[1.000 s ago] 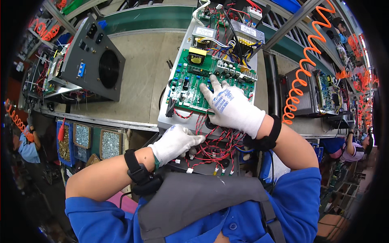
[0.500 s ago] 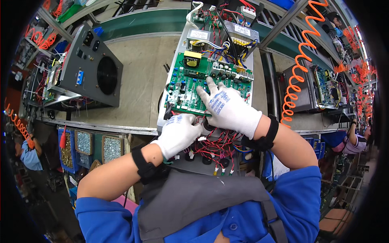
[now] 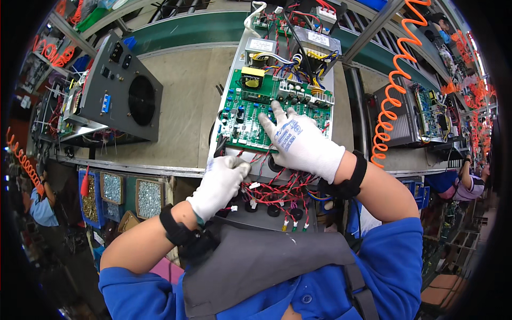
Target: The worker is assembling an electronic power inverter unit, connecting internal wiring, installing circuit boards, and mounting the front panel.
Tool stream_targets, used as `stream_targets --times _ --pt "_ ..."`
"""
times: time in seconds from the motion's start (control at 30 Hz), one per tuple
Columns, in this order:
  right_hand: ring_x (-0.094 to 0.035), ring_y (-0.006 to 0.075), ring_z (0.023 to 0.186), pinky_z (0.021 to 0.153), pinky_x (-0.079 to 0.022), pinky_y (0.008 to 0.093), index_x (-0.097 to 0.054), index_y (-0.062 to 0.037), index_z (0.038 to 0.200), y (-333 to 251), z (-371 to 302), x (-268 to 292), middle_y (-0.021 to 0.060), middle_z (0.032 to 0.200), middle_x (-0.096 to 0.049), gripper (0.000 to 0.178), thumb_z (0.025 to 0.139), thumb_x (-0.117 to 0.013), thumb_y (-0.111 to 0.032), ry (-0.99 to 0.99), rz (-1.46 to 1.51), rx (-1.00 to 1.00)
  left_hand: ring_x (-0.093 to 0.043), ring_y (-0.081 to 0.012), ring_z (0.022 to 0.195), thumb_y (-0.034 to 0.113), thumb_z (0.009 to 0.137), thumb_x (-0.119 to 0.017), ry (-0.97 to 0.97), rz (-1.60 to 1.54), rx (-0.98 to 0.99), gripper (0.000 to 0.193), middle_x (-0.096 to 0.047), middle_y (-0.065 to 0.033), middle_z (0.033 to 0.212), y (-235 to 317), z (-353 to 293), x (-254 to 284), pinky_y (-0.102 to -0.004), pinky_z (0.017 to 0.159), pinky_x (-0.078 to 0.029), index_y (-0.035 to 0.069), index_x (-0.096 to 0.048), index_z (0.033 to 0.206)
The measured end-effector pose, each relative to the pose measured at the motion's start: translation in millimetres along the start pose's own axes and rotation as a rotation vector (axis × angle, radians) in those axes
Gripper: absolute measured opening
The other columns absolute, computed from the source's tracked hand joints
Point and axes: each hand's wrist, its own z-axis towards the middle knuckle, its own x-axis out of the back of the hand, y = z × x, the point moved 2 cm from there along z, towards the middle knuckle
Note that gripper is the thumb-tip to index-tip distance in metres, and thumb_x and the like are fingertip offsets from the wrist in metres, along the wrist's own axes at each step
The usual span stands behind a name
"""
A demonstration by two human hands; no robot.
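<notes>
A green circuit board [image 3: 248,122] full of small parts sits in the open metal chassis [image 3: 216,146] before me. My right hand [image 3: 306,141], in a white glove, lies over the board's right part with fingers spread. Close to the board's lower left corner, my gloved left hand [image 3: 220,178] is closed, thumb and fingers pinched together. Red wires run beside its fingertips; what it grips, if anything, is hidden. A bundle of red and black wires [image 3: 282,188] with white connectors hangs over the chassis's near side, right of my left hand. A yellow-topped transformer [image 3: 252,77] stands behind the board.
At left stands a grey unit [image 3: 120,85] with a round fan opening. Below it are bins of small metal fasteners [image 3: 148,197]. Orange coiled hoses [image 3: 392,101] hang at right, beside another unit [image 3: 394,120]. Other people [image 3: 42,208] are at the far sides.
My left hand has moved left and slightly toward me, away from the board's near edge, its fingers still closed. My right hand stays in place.
</notes>
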Motion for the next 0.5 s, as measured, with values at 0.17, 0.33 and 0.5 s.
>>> stream_targets --times 0.17,0.33,0.5 --pt "-0.05 0.047 0.123 0.094 -0.05 0.049 -0.034 -0.0059 0.146 0 1 0 0.0324 0.146 -0.033 0.084 0.074 -0.071 -0.029 -0.017 -0.011 -0.009 -0.067 -0.0347 0.077 0.027 0.09 -0.054 0.155 1.073 -0.403 0.026 -0.066 -0.0197 0.077 22 10 -23 -0.0453 0.073 -0.051 0.003 -0.064 0.094" --pt "-0.051 0.0464 0.122 0.093 -0.051 0.0489 -0.035 -0.006 0.145 1 -1 -4 0.032 0.146 -0.035 0.084 0.074 -0.072 -0.031 0.026 0.003 -0.015 -0.066 -0.038 0.075 0.03 0.094 -0.046 0.13 0.871 -0.418 0.03 -0.066 -0.0207 0.077 15 25 -32 -0.0494 0.073 -0.05 0.004 -0.061 0.09" --pt "-0.052 0.0458 0.121 0.093 -0.05 0.048 -0.038 -0.0068 0.144 -1 -1 3 0.031 0.145 -0.036 0.084 0.077 -0.072 -0.043 0.036 0.038 -0.009 -0.04 -0.0026 0.046 0.019 0.103 -0.046 -0.006 0.247 -0.095 0.023 -0.061 0.0025 0.072 -1 35 -22 -0.0204 0.04 -0.035 0.004 -0.063 0.104"
